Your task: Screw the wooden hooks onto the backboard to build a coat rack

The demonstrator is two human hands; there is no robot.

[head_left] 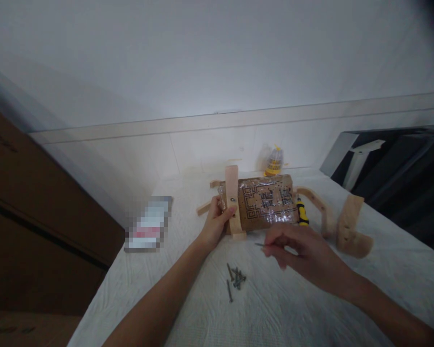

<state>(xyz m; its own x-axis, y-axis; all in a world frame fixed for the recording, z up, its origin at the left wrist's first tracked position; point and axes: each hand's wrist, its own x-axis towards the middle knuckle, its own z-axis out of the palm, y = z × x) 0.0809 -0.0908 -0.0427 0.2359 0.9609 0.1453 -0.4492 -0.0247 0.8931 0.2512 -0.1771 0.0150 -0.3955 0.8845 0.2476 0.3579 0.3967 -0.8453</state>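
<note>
My left hand (214, 225) grips a pale wooden leg piece (232, 185) with screw holes, its thumb across the front. The piece stands against the end of a brown, plastic-wrapped board (265, 202) with dark printed patterns. Between the fingertips of my right hand (302, 250) is a thin metal screw (259, 244), held in front of the board's lower edge, apart from the wood. A small pile of screws (237, 278) lies on the white cloth below. A yellow and black screwdriver (302, 213) rests beside the board's right end.
On the right lie a curved wooden piece (320, 205) and an L-shaped wooden block (350, 229). A yellow-based clear container (274, 164) stands by the wall. A pixelated flat rectangle (150, 224) lies at left. Cardboard (39, 231) borders the table's left side.
</note>
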